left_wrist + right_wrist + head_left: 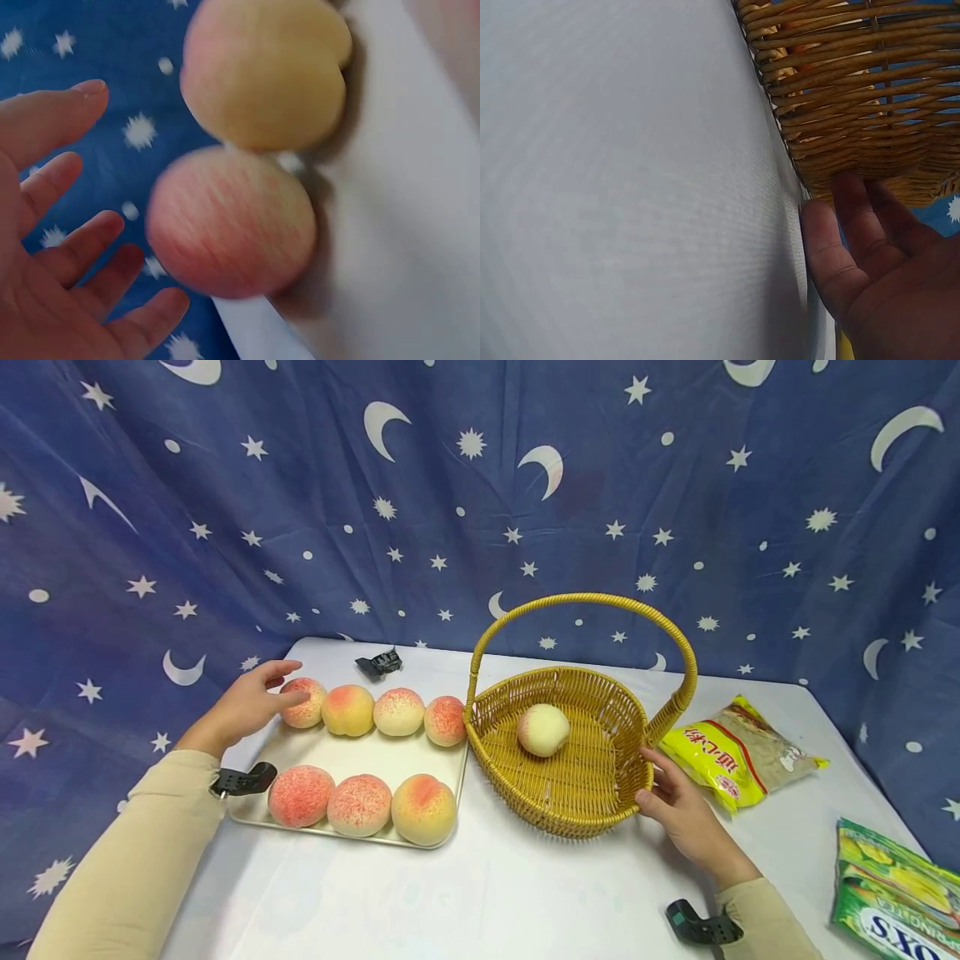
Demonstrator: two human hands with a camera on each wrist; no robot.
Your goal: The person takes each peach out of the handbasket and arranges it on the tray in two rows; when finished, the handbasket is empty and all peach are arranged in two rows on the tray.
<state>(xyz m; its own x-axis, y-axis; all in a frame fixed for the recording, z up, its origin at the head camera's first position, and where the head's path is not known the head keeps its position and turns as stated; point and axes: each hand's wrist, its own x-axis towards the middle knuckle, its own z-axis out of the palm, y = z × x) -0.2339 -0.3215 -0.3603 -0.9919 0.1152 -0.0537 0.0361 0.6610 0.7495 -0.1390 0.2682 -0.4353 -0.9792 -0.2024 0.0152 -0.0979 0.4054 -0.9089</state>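
My left hand (243, 706) hovers by the back left peach (305, 708), fingers spread and thumb apart. In the left wrist view the fingers stand clear of this red-flecked peach (232, 225), and a yellower peach (262, 71) lies beyond it. Several peaches stand in two rows on a cream tray (300, 750). To its right is a woven basket (577, 785) with a tall arched handle and one pale peach (543, 730) inside. My right hand (686, 818) rests against the basket's right side; in the right wrist view extended fingers touch the woven wall (855, 112).
A yellow food bag (738, 752) lies to the right of the basket. Nearer the right edge is a green packet (892, 893). Behind the tray sits a small black object (379, 663). A blue star-patterned curtain (450, 568) hangs behind the white table (525, 902).
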